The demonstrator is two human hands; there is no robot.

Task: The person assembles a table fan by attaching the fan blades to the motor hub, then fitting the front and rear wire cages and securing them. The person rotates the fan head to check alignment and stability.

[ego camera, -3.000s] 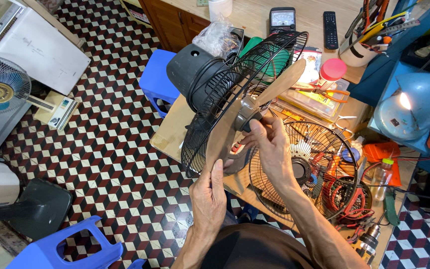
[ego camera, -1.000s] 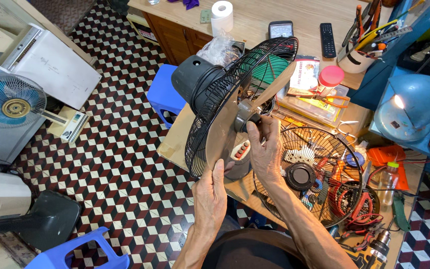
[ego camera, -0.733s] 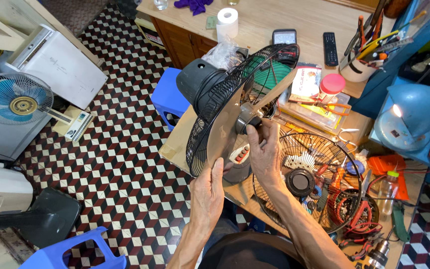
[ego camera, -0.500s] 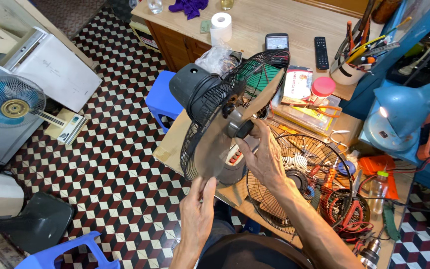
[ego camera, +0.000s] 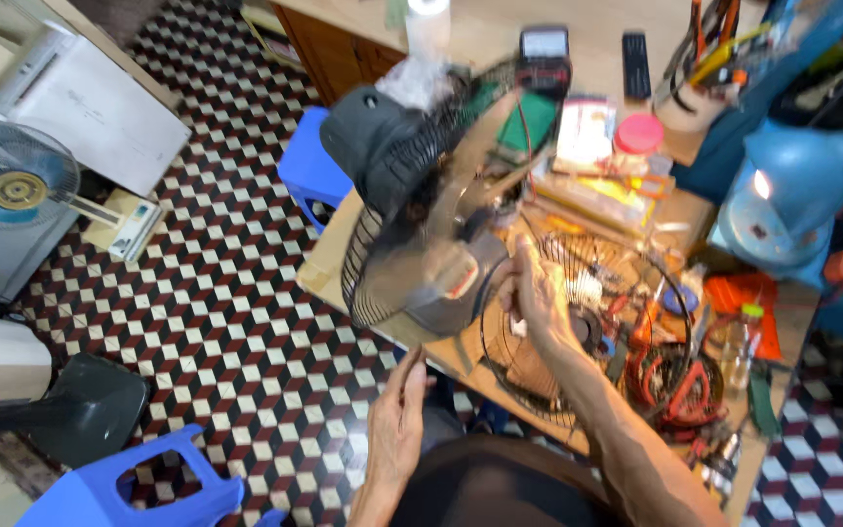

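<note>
Far to the left of the left hand, a pale fan with blue blades stands on the checkered tile floor, beside a white boxy appliance. Below these sit a round black base and a blue plastic stool, both well apart from the hand.

The left hand hangs just under the table edge, fingers straight and loosely together, pointing up toward the fan; it is released, holding nothing, with its fingertips close beneath the wire cage.

Above that hand is the fan, blurred by motion. Its rounded black plastic motor housing points up and to the left, away from the person, and the open face of the thin black wire cage turns down and to the right, toward the right hand. The fan's long axis thus slants from upper left to lower right. A smooth tan blade shows inside the cage.

The right hand sits at the right edge of the fan, near its hub, fingers curled; the blur hides whether it grips anything.

Under and to the right of this hand a loose round wire grille lies flat on the table, over tangled red wires. Farther up and right are a jar with a pink lid, a black remote and a glossy blue lamp.
</note>
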